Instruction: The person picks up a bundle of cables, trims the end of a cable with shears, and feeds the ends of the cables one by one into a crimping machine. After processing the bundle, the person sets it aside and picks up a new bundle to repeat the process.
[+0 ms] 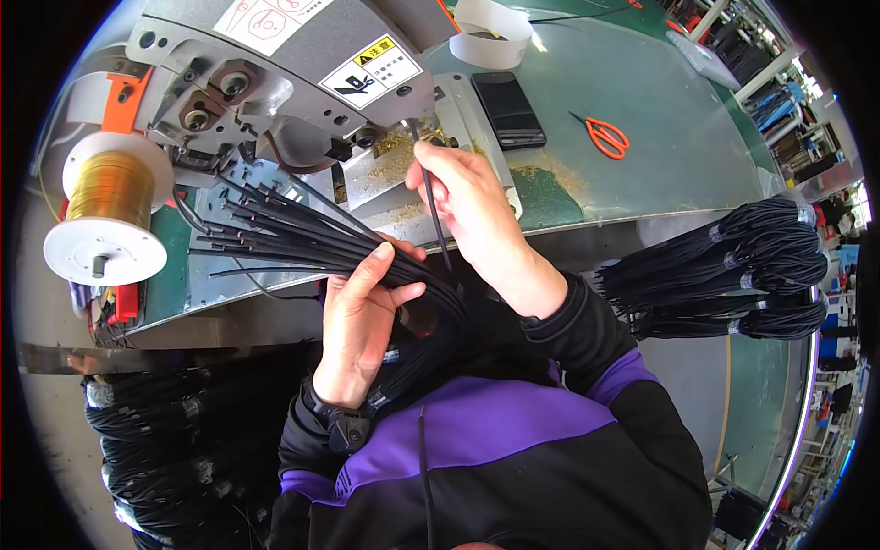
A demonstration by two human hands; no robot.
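Observation:
My left hand (359,302) is closed around a bundle of black cables (284,231), whose cut ends fan out to the left over the table edge. Between the thumb and fingers of my right hand (472,197) is a single black cable (434,209). Its upper end reaches the working head of a grey machine (385,110), and its lower part runs down toward the bundle. Brass-coloured scraps (390,160) lie scattered on the machine's metal base below that head.
A spool of brass-coloured strip (115,191) hangs at the left. On the green table (623,92) lie a black phone (509,110), orange-handled snips (607,137) and a white roll (491,35). Bundled black cables hang at right (733,266) and lower left (156,440).

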